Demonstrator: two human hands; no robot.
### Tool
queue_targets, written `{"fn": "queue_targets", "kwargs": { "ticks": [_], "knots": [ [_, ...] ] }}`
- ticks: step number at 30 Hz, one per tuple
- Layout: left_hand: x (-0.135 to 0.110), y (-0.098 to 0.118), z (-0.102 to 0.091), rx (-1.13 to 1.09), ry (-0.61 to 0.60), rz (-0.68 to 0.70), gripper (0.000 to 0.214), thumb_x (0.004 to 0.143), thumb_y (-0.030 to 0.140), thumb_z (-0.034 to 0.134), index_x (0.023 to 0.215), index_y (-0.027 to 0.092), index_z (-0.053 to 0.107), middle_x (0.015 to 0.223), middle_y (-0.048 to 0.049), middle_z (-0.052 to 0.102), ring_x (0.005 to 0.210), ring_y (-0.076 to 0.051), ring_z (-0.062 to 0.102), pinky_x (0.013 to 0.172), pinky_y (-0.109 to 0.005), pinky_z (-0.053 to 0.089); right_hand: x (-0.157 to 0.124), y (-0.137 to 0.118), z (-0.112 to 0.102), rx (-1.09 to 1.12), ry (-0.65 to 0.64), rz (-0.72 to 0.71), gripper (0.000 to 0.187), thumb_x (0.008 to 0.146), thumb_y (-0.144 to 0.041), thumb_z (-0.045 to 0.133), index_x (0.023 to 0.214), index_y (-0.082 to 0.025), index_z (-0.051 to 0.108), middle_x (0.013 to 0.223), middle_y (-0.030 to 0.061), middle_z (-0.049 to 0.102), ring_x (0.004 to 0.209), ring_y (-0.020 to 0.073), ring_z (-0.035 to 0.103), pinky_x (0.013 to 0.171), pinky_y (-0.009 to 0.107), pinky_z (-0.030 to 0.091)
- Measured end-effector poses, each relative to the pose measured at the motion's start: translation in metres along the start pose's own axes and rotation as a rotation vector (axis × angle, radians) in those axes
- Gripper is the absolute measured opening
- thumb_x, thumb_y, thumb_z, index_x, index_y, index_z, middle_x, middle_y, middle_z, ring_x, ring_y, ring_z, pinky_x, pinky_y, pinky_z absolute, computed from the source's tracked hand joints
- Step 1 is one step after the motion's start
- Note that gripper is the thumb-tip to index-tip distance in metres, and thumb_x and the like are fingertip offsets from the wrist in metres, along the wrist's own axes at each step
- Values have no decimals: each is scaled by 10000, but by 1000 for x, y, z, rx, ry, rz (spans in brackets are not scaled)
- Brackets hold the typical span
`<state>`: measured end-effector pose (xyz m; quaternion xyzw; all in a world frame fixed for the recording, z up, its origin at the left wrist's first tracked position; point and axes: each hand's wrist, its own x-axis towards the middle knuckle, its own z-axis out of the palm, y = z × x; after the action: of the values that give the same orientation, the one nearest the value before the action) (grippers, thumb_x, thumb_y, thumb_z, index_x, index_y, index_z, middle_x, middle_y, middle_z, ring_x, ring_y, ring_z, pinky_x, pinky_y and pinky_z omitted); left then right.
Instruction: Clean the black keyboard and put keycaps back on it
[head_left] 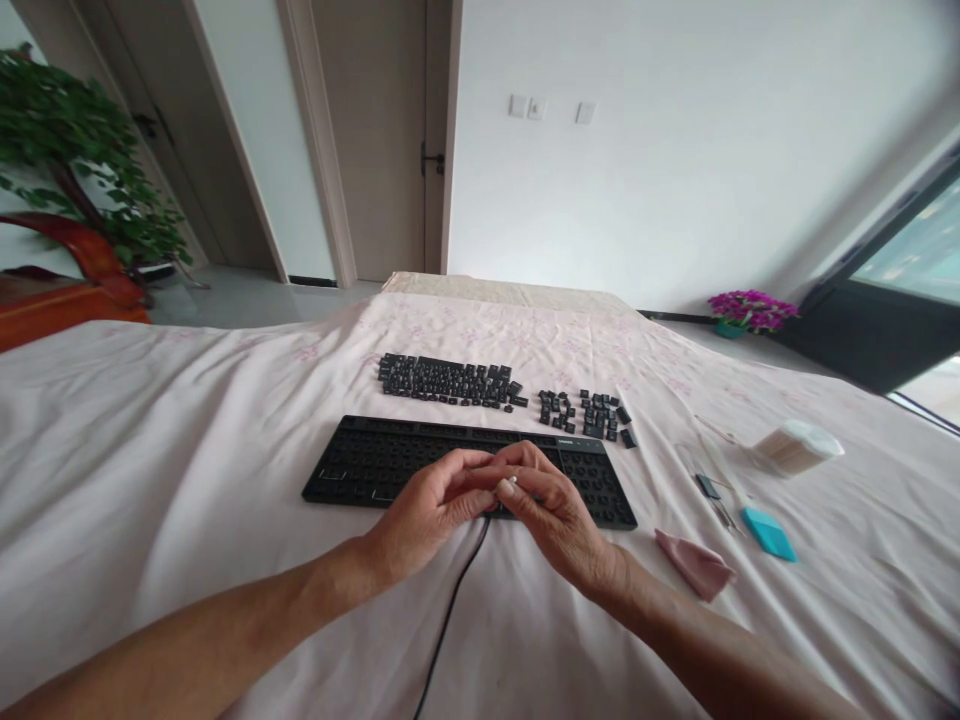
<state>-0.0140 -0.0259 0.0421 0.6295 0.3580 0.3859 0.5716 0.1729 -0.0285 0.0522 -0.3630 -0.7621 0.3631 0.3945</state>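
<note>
Above rumpled pale-pink floral cloth [195, 470], your right hand [559, 508] pinches a small white-tipped piece [513, 480], likely light and soft, best gripped behind its tip, while your left hand [431, 497] curls, its hold unclear

leafy plant [75, 130] left | grey-brown door [375, 150] | wall plates [518, 105] | magenta flowers [754, 308] right

The head-worn camera looks forward and down from the near side of the floral cloth [225, 450], close to the keyboard [390, 452], its wide view reaching past the cloth's far edge to the white wall [637, 200].
</note>
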Motion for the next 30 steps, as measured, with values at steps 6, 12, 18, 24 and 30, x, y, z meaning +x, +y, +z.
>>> {"fn": "queue_targets", "kwargs": {
  "ticks": [6,12,18,24,30],
  "knots": [
    [2,0,-4,-88,76,-108,368,844,425,612,1081,144,614,891,-43,672,727,-113,590,606,-211,425,7,11,22,25,99,-62,242,932,-320,523,1086,-308,709,970,42,531,945,165,523,838,303,461],
    [-2,-2,-30,378,92,-33,205,873,341,564,931,182,679,829,-11,674,756,-129,586,700,-245,437,5,23,22,20,146,-51,276,947,-270,486,1163,-300,656,968,36,524,926,151,527,807,284,459],
    [3,-13,-65,699,250,13,171,898,294,493,875,200,634,878,-6,659,834,-146,603,772,-267,441,11,46,9,-285,248,-105,342,933,-182,450,1234,-266,589,1072,57,565,992,177,542,874,329,455],
    [9,-24,-66,834,278,41,126,893,295,522,842,204,592,898,-2,621,790,-127,609,740,-252,452,11,53,13,-530,208,-153,398,887,-112,461,1241,-249,581,1111,69,594,1006,210,548,882,373,469],
    [18,-24,-58,1144,289,125,103,903,250,526,850,210,605,889,-18,611,852,-155,591,789,-279,445,9,54,15,-571,198,-175,414,872,-82,461,1230,-246,589,1113,68,601,997,213,549,874,385,480]
  ]
}}
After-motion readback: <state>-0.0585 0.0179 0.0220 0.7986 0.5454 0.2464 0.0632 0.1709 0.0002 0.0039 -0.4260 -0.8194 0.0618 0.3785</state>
